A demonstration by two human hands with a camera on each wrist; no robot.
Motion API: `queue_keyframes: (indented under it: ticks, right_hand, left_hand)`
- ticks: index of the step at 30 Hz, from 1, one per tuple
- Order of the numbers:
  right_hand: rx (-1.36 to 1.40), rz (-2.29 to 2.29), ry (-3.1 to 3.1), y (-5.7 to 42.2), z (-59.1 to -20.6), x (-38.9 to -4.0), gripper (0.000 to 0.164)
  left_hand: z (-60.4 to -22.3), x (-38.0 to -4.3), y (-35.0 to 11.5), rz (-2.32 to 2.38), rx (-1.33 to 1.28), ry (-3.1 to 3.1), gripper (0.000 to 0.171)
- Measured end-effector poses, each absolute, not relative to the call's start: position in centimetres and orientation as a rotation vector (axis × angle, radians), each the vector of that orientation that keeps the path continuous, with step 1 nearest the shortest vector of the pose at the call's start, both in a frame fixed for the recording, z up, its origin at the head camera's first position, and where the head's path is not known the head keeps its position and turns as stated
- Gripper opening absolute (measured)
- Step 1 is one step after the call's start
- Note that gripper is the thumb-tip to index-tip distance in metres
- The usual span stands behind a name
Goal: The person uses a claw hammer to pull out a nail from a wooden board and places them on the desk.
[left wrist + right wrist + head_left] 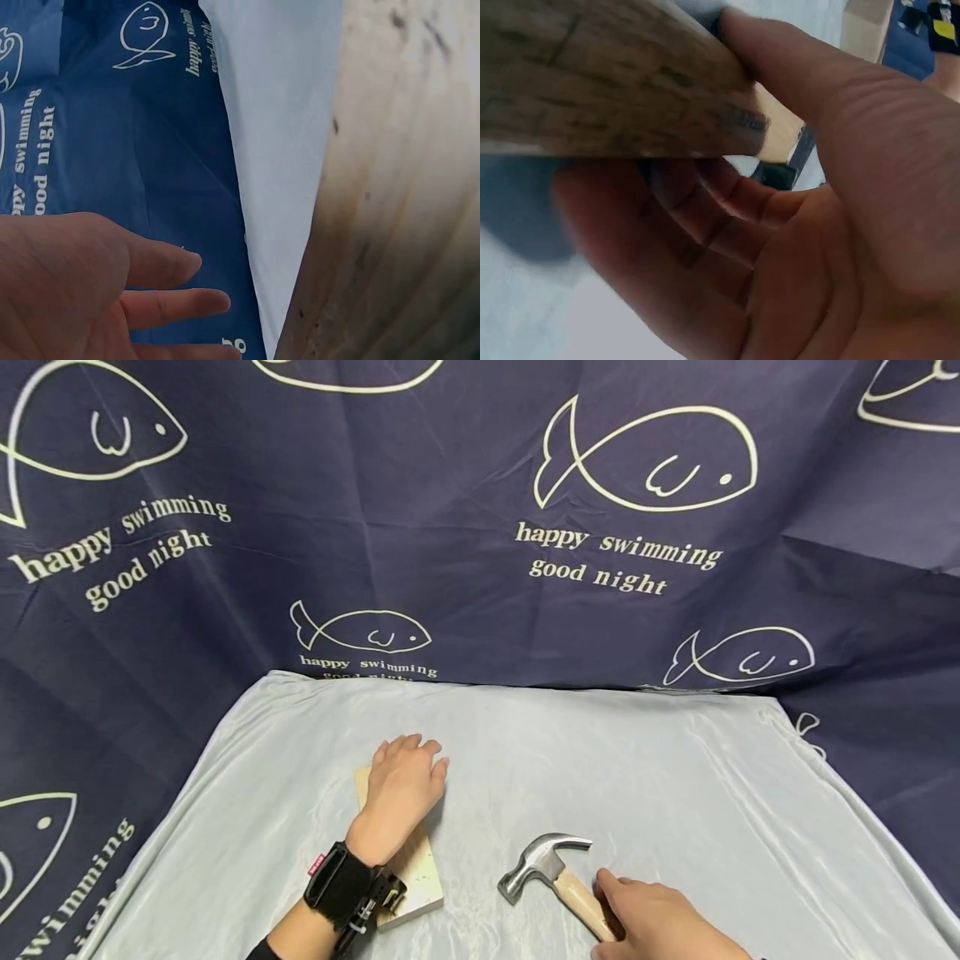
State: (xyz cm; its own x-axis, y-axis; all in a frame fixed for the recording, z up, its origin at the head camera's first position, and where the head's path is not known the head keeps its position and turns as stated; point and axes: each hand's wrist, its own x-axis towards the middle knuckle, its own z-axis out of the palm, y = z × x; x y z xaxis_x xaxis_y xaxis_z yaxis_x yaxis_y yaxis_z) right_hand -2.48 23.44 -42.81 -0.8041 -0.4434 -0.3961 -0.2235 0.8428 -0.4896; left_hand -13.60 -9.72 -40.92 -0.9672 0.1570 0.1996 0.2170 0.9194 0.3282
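A claw hammer (546,860) with a steel head and a pale wooden handle lies at the front, right of centre. My right hand (660,918) holds its handle, which passes between thumb and fingers. Close up in the right wrist view, the handle (630,97) looks brown, with the fingers (727,202) curled beneath it. Over a long pale wooden board (422,877) on the left reaches my left hand (405,777), its fingers loosely spread. The left wrist view has that hand's fingers (180,304) extended with nothing between them and the board (405,187) beside them.
A light, shiny cloth (600,760) with wrinkles covers the table. Behind and at the sides hangs a dark blue curtain (465,543) printed with white fish and lettering. A black wrist strap with a camera (356,893) sits low over the board.
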Motion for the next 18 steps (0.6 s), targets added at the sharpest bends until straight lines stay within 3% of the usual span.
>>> queue_keyframes:
  ticks: [18]
  right_hand:
    - [-0.799, -0.455, 2.717, 22.5, -43.3, -2.0, 0.034]
  left_hand:
    - [-39.8, -12.8, -8.8, -0.583, -0.326, -2.932, 0.028]
